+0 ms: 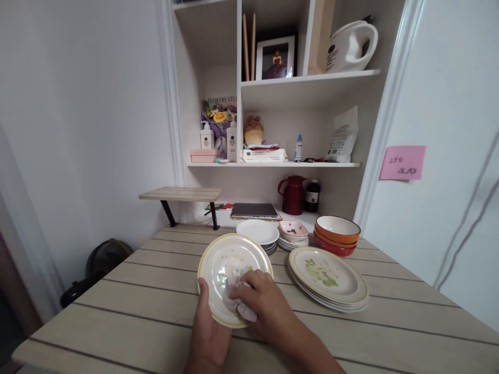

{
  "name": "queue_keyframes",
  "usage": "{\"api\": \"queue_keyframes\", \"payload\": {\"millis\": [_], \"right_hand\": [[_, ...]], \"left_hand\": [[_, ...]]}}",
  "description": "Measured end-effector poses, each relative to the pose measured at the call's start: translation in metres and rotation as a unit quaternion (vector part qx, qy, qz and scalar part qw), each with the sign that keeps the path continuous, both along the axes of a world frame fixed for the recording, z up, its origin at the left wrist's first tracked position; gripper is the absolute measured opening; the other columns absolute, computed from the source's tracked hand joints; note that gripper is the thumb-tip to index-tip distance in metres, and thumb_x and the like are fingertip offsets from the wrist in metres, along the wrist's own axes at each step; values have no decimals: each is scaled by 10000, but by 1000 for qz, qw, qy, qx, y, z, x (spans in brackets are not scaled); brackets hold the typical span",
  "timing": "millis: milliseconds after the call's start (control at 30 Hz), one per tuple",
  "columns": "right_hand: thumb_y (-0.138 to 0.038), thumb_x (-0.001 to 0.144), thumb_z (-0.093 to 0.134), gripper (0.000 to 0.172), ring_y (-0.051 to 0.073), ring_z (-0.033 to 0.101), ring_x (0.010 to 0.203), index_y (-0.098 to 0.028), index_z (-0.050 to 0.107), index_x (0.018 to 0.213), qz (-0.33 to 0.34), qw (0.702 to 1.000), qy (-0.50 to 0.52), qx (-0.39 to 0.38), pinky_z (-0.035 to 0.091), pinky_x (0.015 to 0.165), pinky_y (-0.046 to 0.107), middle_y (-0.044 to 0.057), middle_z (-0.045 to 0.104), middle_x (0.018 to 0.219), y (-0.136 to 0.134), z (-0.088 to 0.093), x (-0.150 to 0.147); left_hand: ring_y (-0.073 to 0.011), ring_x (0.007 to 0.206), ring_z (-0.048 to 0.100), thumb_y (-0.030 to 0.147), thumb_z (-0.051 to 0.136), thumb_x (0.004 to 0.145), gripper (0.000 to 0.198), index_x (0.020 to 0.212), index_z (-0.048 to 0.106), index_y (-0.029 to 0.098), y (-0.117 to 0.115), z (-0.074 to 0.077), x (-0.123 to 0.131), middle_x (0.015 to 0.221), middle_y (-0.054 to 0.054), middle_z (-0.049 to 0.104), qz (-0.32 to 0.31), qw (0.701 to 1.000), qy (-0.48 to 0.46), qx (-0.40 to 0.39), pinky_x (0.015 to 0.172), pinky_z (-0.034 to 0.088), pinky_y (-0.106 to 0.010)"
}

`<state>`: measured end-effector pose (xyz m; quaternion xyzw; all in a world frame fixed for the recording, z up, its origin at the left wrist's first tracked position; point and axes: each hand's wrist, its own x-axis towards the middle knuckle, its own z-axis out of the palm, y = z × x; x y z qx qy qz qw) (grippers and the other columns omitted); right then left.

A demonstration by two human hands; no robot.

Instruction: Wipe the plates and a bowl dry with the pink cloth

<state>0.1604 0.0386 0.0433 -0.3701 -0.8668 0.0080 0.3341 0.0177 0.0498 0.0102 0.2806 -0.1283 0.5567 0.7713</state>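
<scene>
A yellow-rimmed plate (218,254) with a faint floral print is tilted up toward me above the table. My left hand (208,330) grips it at the lower left, thumb over the rim and the other fingers hidden beneath. Bunched in my right hand (267,306) is a white tissue or cloth (244,309), pressed against the lower right of the plate's face. To the right of my hands lies a stack of matching floral plates (351,283).
Behind are a stack of white plates (257,231), small patterned bowls (292,230) on saucers, and stacked orange and red bowls (337,228). A small wooden riser (181,194) stands at the back left. A red jug (293,196) and a dark bottle (312,196) stand under the shelves.
</scene>
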Motion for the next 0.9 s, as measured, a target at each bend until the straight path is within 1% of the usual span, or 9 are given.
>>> {"api": "queue_keyframes", "payload": {"millis": [100, 267, 467, 667, 733, 800, 900], "right_hand": [[-263, 815, 645, 233, 209, 548, 957, -319, 674, 1040, 17, 1000, 21, -15, 391, 808, 324, 34, 629, 1047, 1, 1, 4], [-254, 784, 671, 196, 207, 562, 934, -298, 701, 973, 34, 998, 35, -43, 407, 806, 319, 34, 635, 1001, 1, 3, 5], [-242, 778, 670, 216, 207, 562, 940, -300, 702, 983, 32, 997, 42, -54, 412, 806, 318, 35, 630, 1015, 0, 3, 5], [-255, 796, 659, 201, 198, 552, 943, -303, 694, 987, 43, 997, 34, -63, 400, 807, 307, 24, 619, 1004, 0, 4, 9], [-231, 771, 677, 240, 193, 547, 948, -313, 691, 997, 53, 996, 28, -65, 393, 807, 303, 16, 613, 1018, 0, 3, 10], [-176, 732, 696, 319, 189, 539, 959, -332, 683, 1011, 64, 996, 18, -66, 381, 815, 301, 0, 611, 1035, -1, 1, 8], [-127, 716, 708, 396, 195, 527, 981, -353, 669, 1038, 58, 997, 4, -50, 355, 833, 320, -16, 614, 1050, 1, 1, 1]], "left_hand": [[-270, 1354, 438, 638, 181, 928, 740, 1230, 653, 155, 0, -1, 1, 1236, -145, 671, 2, 1000, 3, -15, 1193, 160, -468], [-281, 1322, 478, 623, 215, 935, 714, 1233, 650, 141, 0, -1, 2, 1206, -158, 684, 17, 999, 6, -47, 1186, 188, -470], [-282, 1333, 465, 600, 245, 944, 667, 1254, 633, 154, -4, 2, 2, 1252, -157, 656, 28, 997, 8, -69, 1184, 200, -477], [-290, 1347, 445, 601, 259, 941, 663, 1236, 646, 150, -1, -1, 3, 1246, -166, 658, 39, 997, 13, -70, 1181, 206, -495], [-294, 1353, 437, 613, 268, 934, 675, 1232, 648, 141, -1, -1, 3, 1254, -175, 652, 38, 997, 16, -65, 1179, 211, -495], [-301, 1345, 447, 609, 283, 933, 677, 1218, 656, 121, -2, -1, 3, 1241, -189, 658, 38, 997, 27, -68, 1175, 225, -492], [-295, 1318, 480, 545, 292, 960, 624, 1203, 666, 108, -4, 0, 5, 1210, -189, 677, 27, 995, 56, -82, 1170, 238, -483]]}}
